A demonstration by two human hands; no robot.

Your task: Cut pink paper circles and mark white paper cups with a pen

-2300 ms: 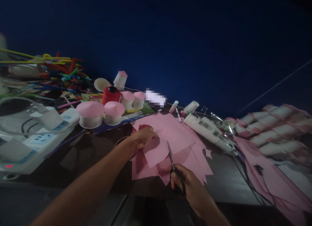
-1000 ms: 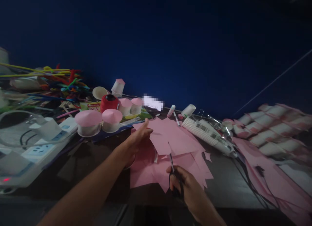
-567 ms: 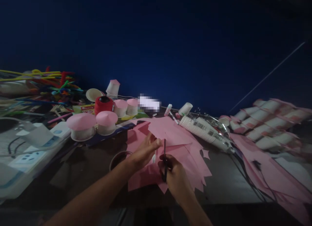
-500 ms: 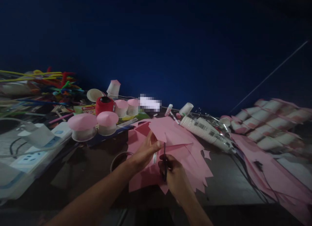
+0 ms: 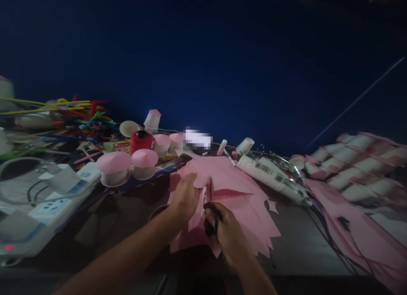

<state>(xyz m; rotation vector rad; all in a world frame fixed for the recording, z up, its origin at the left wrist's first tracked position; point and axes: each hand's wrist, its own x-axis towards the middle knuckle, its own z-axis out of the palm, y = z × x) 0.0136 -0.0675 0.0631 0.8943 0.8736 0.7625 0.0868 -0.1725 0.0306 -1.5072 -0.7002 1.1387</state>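
Note:
My right hand point(image 5: 228, 231) is closed around the handles of dark scissors point(image 5: 210, 197), whose blades point away from me at the edge of a pink paper sheet point(image 5: 212, 165). My left hand point(image 5: 185, 196) grips that sheet by its left side, its fingertips partly hidden by the paper. Below lies a spread pile of pink paper point(image 5: 244, 218) with jagged cut edges. A thin white pen-like stick point(image 5: 204, 201) rests between my hands, beside the scissors.
At left stand paper cups with pink cone tops point(image 5: 113, 163), red yarn point(image 5: 140, 141), pipe cleaners point(image 5: 92, 112) and a power strip point(image 5: 51, 208). A bagged cup stack point(image 5: 270, 176), more pink paper point(image 5: 343, 218) and a heap of cups point(image 5: 365, 159) lie at right.
My left hand has turned over more at the paper's left side, its thumb less visible. The scissors have shifted slightly left against the sheet, and the whole view has moved a little.

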